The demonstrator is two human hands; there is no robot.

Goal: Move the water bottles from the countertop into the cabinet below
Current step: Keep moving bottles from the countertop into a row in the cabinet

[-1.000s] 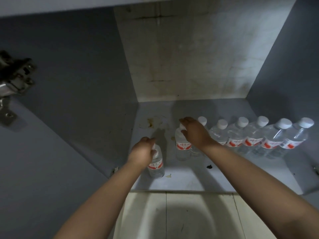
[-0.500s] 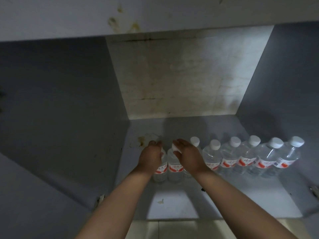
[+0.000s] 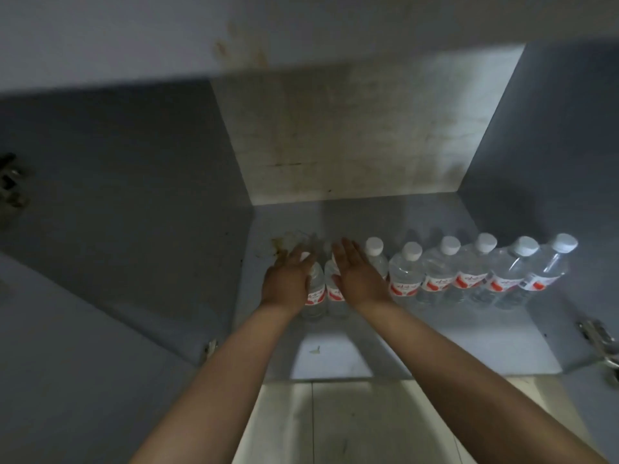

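Several clear water bottles with white caps and red labels stand upright in a row on the cabinet floor (image 3: 435, 343), from the leftmost bottle (image 3: 316, 291) to the far-right bottle (image 3: 549, 269). My left hand (image 3: 287, 279) lies against the left side and top of the leftmost bottle, fingers stretched out and not wrapped round it. My right hand (image 3: 358, 276) hovers flat over the second bottle (image 3: 335, 289), fingers straight, hiding most of its cap. Both bottles stand side by side, touching the row.
The cabinet is grey inside with a stained pale back panel (image 3: 351, 135). A brown stain (image 3: 278, 244) marks the floor's back-left corner. Metal hinges sit at the right edge (image 3: 599, 339) and left wall (image 3: 10, 182). Tiled floor (image 3: 335, 426) lies below the front edge.
Both bottles were pushed back and together into line with the row. My fingers have since straightened and loosened off the caps. The view tilted down a little.
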